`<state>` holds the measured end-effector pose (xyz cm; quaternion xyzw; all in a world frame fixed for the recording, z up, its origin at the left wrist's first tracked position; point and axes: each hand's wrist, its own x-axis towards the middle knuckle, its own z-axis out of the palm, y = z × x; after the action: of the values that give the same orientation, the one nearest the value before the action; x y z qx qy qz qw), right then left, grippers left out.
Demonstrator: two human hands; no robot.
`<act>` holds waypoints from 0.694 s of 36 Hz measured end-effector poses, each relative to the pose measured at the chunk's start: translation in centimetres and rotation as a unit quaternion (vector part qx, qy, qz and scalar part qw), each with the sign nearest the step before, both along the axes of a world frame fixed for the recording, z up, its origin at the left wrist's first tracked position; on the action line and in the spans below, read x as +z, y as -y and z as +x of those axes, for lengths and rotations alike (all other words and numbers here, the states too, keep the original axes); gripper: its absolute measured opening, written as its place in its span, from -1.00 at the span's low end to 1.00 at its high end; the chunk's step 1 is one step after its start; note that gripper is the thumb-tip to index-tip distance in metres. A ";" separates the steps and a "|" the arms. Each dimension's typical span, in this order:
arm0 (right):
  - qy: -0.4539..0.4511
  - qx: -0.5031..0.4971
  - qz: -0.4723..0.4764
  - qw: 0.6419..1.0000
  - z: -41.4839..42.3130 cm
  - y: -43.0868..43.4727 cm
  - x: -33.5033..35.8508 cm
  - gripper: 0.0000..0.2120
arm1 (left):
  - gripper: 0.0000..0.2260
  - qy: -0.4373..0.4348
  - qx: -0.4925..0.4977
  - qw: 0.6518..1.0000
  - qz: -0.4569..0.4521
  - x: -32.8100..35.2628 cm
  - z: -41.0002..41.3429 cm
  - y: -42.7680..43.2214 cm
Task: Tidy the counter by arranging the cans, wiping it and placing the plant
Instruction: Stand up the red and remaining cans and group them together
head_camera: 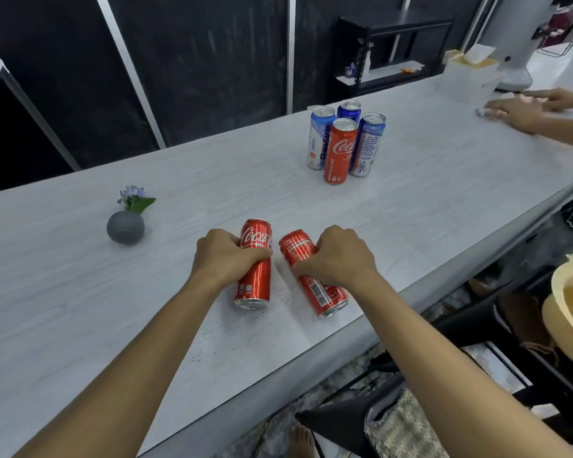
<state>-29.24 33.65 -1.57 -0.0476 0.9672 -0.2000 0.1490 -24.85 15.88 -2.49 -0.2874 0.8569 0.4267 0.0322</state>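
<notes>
Two red cola cans lie on their sides on the pale grey counter (80,292). My left hand (224,256) grips the left red can (253,279) around its middle. My right hand (339,256) grips the right red can (311,285), which angles toward the counter's near edge. Further back, several cans stand upright in a tight cluster: a red cola can (340,152) in front, with blue-and-white cans (320,140) beside and behind it. A small plant with purple flowers in a round grey pot (125,226) sits to the left of my hands.
Another person's hands (523,110) rest on the counter at the far right, near a white tissue box (470,74). Dark specks dot the counter near its front edge. Below the edge at right are dark chairs and a yellow basin (569,312).
</notes>
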 end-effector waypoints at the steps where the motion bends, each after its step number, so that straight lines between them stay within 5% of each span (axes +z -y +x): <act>1: 0.000 -0.007 -0.018 1.000 -0.1 -0.3 -0.1 -0.41 | -0.43 -0.014 -0.005 1.000 0.009 0.1 0.3 -0.1; 7: -0.036 -0.036 -0.159 0.986 0.4 -2.8 0.4 -0.56 | -0.31 -0.104 -0.010 0.994 0.033 0.4 1.9 -0.3; 12: -0.098 -0.063 -0.271 0.956 1.1 -4.7 -0.2 -0.43 | -0.37 -0.184 -0.011 0.982 0.039 0.2 2.6 -1.2; 25: -0.235 -0.098 -0.377 0.890 -3.7 -9.2 -0.9 -0.40 | -0.41 -0.326 -0.049 0.941 0.079 0.6 -2.6 -7.8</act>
<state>-32.94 42.83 -2.51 -0.0506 0.8253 -0.5465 -0.1325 -27.43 23.68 -1.84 -0.0864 0.7970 0.5614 -0.2053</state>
